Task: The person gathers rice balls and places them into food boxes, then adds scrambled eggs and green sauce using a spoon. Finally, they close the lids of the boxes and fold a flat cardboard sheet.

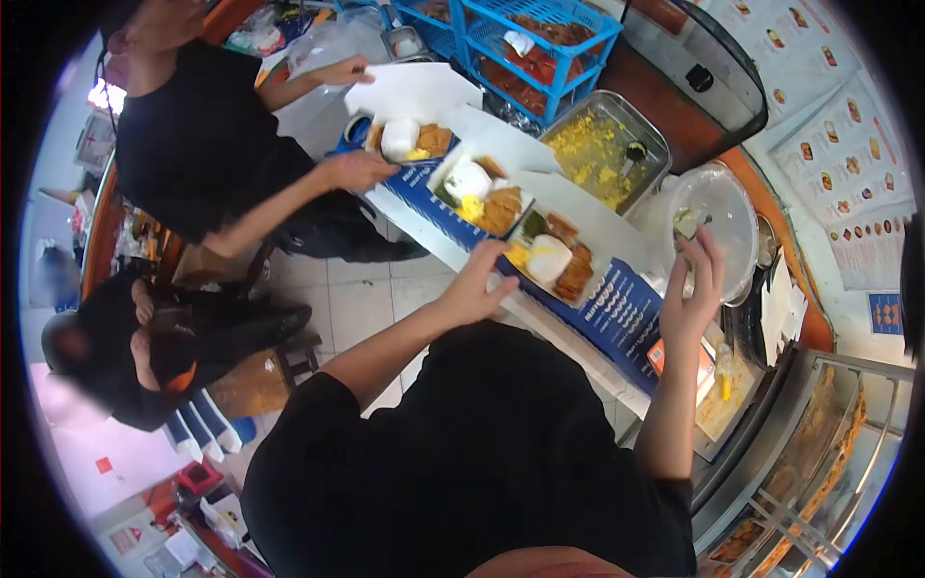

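My left hand (474, 287) is at the near-left corner of an open takeaway box (597, 310), thumb and fingers apart and touching its edge. Inside the box are a white mound of rice (548, 258), browned sliced meat (575, 273), some yellow food and dark greens. Over a clear round plastic tub (737, 226), my right hand (696, 279) has its fingertips closed on what looks like a pale green vegetable slice (685, 223). Left of my box stands a second filled box (445, 204), then a third (409, 159) beside a co-worker's hands.
A co-worker (198, 135) in black stands at the left, one hand on the third box's lid. A metal tray (602, 144) of yellow food and stacked blue baskets (540, 58) line the back. A glass-fronted warmer (809, 462) is at the right. Another person (159, 347) sits lower left.
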### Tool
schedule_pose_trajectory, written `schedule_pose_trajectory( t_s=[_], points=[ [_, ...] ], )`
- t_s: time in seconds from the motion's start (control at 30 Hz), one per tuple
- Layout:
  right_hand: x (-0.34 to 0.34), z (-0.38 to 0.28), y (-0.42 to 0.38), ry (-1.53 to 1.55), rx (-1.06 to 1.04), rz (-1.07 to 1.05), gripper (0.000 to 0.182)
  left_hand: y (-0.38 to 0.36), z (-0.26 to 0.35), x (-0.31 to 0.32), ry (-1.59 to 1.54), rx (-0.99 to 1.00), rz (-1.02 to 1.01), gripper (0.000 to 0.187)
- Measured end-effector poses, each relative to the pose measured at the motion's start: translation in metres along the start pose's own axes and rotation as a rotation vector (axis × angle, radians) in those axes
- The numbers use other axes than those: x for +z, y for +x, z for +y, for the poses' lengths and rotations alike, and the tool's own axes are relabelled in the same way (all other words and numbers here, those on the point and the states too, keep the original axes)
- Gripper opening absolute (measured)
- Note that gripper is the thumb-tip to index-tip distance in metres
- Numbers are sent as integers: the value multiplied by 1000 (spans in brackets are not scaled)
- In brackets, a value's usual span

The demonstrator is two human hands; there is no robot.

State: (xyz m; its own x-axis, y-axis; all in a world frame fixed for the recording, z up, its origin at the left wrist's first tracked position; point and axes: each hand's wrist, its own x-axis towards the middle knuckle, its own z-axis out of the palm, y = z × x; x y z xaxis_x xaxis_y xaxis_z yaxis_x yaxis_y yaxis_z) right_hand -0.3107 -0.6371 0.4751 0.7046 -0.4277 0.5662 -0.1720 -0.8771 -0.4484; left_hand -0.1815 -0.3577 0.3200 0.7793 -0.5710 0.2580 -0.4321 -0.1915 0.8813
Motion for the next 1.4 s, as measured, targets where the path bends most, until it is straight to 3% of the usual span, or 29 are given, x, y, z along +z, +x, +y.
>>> schedule_pose_trajectory(
  t_s=[0.07,0.1,0.17,0.2,0.23,0.27,0.33,0.37,0.43,0.47,0.53,0.57,0.6,0.63,0.67,0.7,0.73,0.77,0.8,0.9,0.97,1.03,1.1,1.17,1.2,1.4],
  points=[
    [30,-12,43,346,269,-230,21,10,3,-18,-110,-21,-270,45],
    [42,-6,56,343,266,-220,21,14,6,-26,-110,-11,-272,45],
    [67,22,65,115,325,-1182,25,24,11,-38,-22,-27,-300,43],
    [81,21,52,68,353,-1218,29,32,12,-39,66,145,-196,40],
    [93,18,32,19,385,-1257,32,42,19,-39,58,152,-206,40],
    [103,10,6,11,399,-1251,32,52,31,-39,42,311,-159,38],
    [117,-12,-47,-352,289,-693,35,69,41,-26,20,540,-93,37],
    [117,-19,-63,-356,299,-572,37,75,43,-18,-4,532,-105,37],
    [107,-23,-95,-443,263,-296,42,78,47,3,427,421,-329,41],
    [99,-25,-109,-465,291,-316,42,72,32,19,808,484,-346,47],
    [90,-29,-124,-509,402,-76,46,63,29,39,758,534,-340,48],
    [88,-24,-130,-513,416,-77,46,62,29,46,731,582,-306,50],
    [86,-16,-136,-417,515,-26,49,60,30,48,516,499,-371,56],
    [87,-9,-144,-320,609,25,53,56,26,57,516,498,-381,56],
    [91,-4,-151,-207,711,90,52,51,16,70,198,291,-393,60],
    [93,4,-154,-200,715,79,52,50,14,74,-114,76,-388,64],
    [94,14,-155,128,922,112,50,51,10,77,-203,-64,-431,71],
    [96,21,-159,464,1121,139,48,50,7,81,-191,-81,-428,71],
    [97,20,-155,493,1102,107,44,49,5,85,-260,-120,-422,72],
    [103,46,-166,399,1076,-77,42,45,5,99,-312,-155,-361,69],
    [96,44,-147,446,1111,-153,41,48,10,106,-112,-167,-302,62],
    [98,52,-137,566,901,-91,42,56,28,104,-118,-238,-261,58],
    [84,54,-123,494,897,-135,44,63,45,98,-93,-429,-294,61],
    [62,50,-102,192,865,-423,47,67,53,95,-47,-414,-249,64],
    [48,40,-89,199,841,-474,53,68,56,94,-18,-393,-213,67],
    [28,51,-78,61,651,-565,55,72,47,89,29,-437,-238,80]
  ],
)
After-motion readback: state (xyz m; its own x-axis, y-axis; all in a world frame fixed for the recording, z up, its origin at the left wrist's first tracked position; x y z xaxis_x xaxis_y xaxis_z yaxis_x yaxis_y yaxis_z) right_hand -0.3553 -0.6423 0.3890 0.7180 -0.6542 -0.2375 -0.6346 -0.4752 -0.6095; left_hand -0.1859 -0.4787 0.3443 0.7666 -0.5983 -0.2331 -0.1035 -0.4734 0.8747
